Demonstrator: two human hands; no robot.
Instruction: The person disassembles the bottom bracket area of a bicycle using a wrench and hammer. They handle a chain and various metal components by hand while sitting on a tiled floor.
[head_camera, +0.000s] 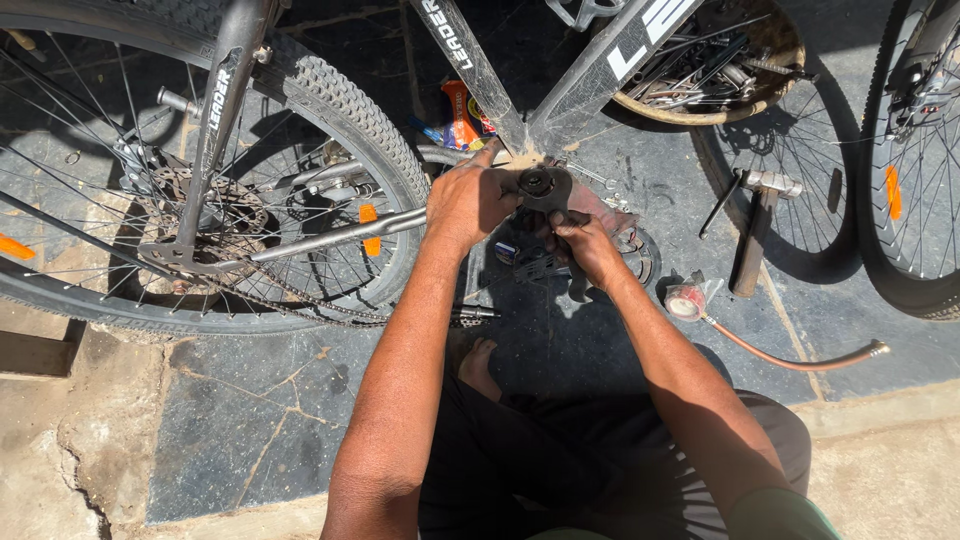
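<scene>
Everything here sits around the bottom bracket (537, 182), the round dark fitting where the grey frame tubes (590, 75) of the upturned bicycle meet. The left hand (470, 200) comes in from below and to the left of it, forearm stretched nearly straight, wrist slightly bent, knuckles up; its fingers curl over the frame shell right beside the bracket, a closed grip on the frame itself (exactly which finger presses where is lost in shadow). The right hand (585, 245) lies just below and right of the bracket, forearm angled in from the lower right, fingers folded in a tight grip around a dark flat tool (556, 200) whose head sits on the bracket.

Left of the bracket stands the rear wheel (330, 110) with its knobby tyre, the chain (300, 305) drooping under it and an orange reflector (369, 228) among the spokes. A bare foot (478, 365) rests on the dark stone floor (250, 400) below the bracket. To the right of the bracket lie a hammer (760, 215), a small roll of tape (684, 303) and a copper-coloured hose (800, 358). Above and right of it, a shallow round pan (775, 90) holds loose metal tools. A colourful packet (463, 115) lies above and left, just beyond the frame.
</scene>
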